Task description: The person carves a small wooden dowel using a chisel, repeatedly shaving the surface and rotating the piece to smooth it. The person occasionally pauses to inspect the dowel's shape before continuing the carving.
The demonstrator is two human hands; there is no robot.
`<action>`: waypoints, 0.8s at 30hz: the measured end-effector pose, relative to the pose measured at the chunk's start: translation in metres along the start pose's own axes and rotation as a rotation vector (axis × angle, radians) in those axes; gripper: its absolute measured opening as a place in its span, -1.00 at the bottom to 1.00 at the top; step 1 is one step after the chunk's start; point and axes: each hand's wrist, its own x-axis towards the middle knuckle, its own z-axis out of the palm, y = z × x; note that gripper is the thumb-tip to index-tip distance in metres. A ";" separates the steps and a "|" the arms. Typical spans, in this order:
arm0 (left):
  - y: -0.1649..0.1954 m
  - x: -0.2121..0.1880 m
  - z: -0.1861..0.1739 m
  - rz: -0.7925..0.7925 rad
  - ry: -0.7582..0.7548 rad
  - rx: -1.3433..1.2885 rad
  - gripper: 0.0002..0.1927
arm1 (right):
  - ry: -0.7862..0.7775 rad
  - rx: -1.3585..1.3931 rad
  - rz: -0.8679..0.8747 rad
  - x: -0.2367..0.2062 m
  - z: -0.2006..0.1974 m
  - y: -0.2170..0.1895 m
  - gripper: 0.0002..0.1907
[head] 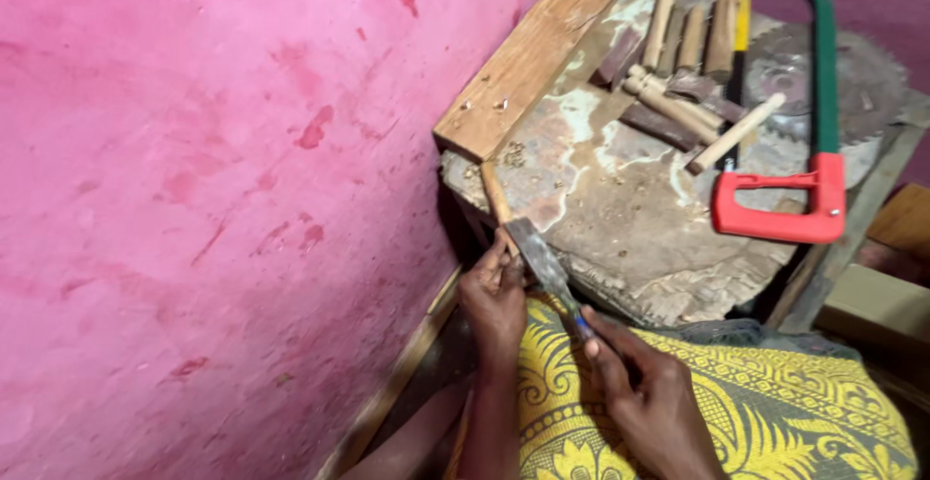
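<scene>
Head view: two hands work at the near edge of the worktop.
Left hand: pinching a stick.
Right hand: closed around a chisel, blade against the stick.
Saw: far side of the worktop.

1. The left hand pinches a thin wooden stick at the edge of the worn bench.
2. The right hand grips a chisel, its blade laid against the stick.
3. A hacksaw with a green frame and red handle lies on the bench beside cut wooden dowels.
4. A pink wall stands alongside.
</scene>
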 end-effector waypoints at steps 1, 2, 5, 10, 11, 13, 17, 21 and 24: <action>-0.001 -0.001 0.000 0.000 0.008 0.036 -0.55 | 0.012 -0.038 -0.025 0.000 0.002 -0.004 -0.59; -0.001 -0.002 0.000 0.014 0.022 0.078 -0.54 | 0.014 -0.070 -0.060 0.001 0.004 -0.006 -0.59; -0.002 -0.004 -0.001 -0.032 0.034 0.108 -0.53 | -0.006 0.120 0.075 0.012 0.009 0.000 -0.63; -0.001 0.009 -0.001 0.178 0.036 0.270 -0.58 | 0.021 -0.193 -0.577 0.030 -0.003 0.032 -0.62; 0.000 0.008 -0.001 0.179 0.045 0.287 -0.57 | 0.011 -0.213 -0.856 0.031 -0.004 0.035 -0.62; -0.005 -0.008 -0.009 0.075 0.045 0.253 -0.56 | -0.002 -0.173 -0.500 0.051 0.008 0.034 -0.62; -0.001 -0.002 -0.002 -0.009 0.037 0.059 -0.56 | -0.051 0.107 0.122 0.030 0.004 0.026 -0.61; 0.001 -0.001 -0.002 0.015 0.029 -0.080 -0.56 | -0.014 0.193 -0.013 0.009 0.001 0.041 -0.58; 0.004 -0.004 -0.003 -0.147 0.029 -0.141 -0.58 | -0.052 0.158 0.098 0.027 0.003 0.040 -0.59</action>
